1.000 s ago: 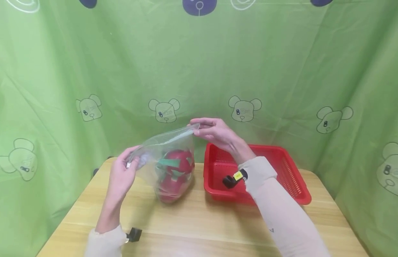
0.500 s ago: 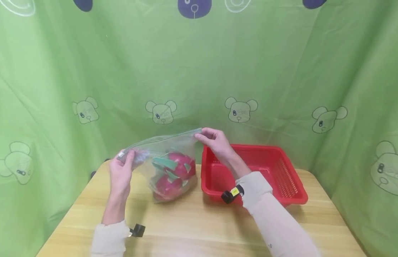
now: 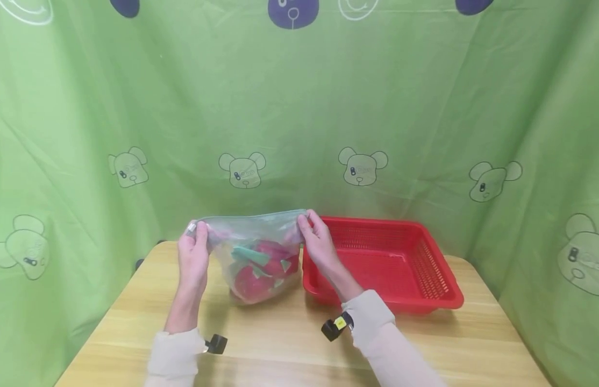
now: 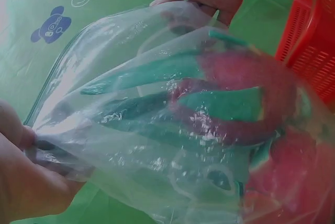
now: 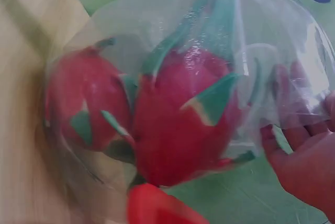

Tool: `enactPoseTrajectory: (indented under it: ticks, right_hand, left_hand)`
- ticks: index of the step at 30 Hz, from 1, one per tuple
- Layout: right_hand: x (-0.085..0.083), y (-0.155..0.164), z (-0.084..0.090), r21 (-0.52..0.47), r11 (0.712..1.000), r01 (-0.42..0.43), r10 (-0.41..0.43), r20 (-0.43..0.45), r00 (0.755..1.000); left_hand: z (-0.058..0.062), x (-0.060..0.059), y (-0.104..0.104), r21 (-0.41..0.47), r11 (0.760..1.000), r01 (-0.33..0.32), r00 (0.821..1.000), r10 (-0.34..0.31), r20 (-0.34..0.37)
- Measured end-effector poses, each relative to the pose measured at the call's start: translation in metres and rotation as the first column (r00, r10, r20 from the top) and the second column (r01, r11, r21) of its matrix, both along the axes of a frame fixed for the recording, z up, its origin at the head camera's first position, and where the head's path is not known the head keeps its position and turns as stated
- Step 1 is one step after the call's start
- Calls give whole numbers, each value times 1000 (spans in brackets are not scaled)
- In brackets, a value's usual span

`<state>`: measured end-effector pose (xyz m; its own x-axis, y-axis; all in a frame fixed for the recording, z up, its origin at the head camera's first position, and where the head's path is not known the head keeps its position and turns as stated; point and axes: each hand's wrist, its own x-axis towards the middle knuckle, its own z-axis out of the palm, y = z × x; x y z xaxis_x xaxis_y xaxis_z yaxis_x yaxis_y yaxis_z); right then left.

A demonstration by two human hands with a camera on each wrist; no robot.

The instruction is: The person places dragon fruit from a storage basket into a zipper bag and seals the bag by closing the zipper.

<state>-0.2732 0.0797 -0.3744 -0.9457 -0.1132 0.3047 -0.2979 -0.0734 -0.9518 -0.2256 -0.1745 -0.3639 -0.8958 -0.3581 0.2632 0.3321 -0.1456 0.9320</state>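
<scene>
A clear zip bag [image 3: 251, 224] hangs between my hands, its bottom at the wooden tabletop; I cannot tell whether it rests there. Inside are two dragon fruits [image 5: 183, 114], pink-red with green scales. My left hand [image 3: 193, 258] pinches the top left corner of the bag, thumb toward me, beside a pale slider. The top right corner is in the grip of my right hand [image 3: 321, 246]. In the left wrist view, bunched plastic lies under the thumb of the left hand [image 4: 31, 177]. The top edge runs nearly level between both hands.
A red perforated plastic basket [image 3: 427, 269] stands on the right of the table [image 3: 280, 349], close beside the bag and behind my right forearm. A green curtain [image 3: 299, 107] with bear prints hangs behind and around the table.
My right hand has come down, and the bag's slanted top edge is now nearly level. My left hand has shifted slightly right over the last half second. Both hands keep hold of the bag.
</scene>
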Motion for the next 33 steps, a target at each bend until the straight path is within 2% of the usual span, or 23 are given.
enactPoseTrajectory:
  ticks: [5, 10, 14, 17, 21, 24, 28, 30, 33]
  right_hand:
    - [17, -4, -6, 80, 988, 136, -123, -147, 982]
    - [35, -10, -9, 94, 979, 179, -152, -242, 958]
    - [53, -12, -18, 90, 985, 146, -118, -263, 957]
    - [64, -14, -26, 100, 991, 86, -55, -278, 959]
    - [76, -17, -35, 143, 989, 20, 24, -299, 954]
    - [83, -19, -42, 179, 984, -7, 61, -300, 952]
    - [89, -21, -54, 224, 974, -33, 100, -297, 950]
    - [91, -21, -59, 251, 968, -28, 104, -295, 950]
    - [94, -19, -67, 308, 951, -7, 99, -282, 954]
  left_hand:
    - [-5, 2, 3, 22, 1000, -3, 1000, 3, 12]
    - [-8, 7, 2, -22, 1000, -1, 999, 2, 47]
    - [-9, 12, 2, -79, 997, 11, 995, -3, 101]
    - [-12, 17, 1, -119, 993, 16, 991, 1, 135]
    - [-18, 22, -1, -171, 983, 66, 988, -41, 147]
    - [-24, 27, -5, -228, 961, 157, 976, -115, 185]
    - [-32, 31, -14, -286, 918, 274, 946, -204, 251]
    - [-37, 33, -19, -309, 892, 331, 928, -249, 277]
    - [-42, 34, -26, -355, 829, 433, 889, -327, 321]
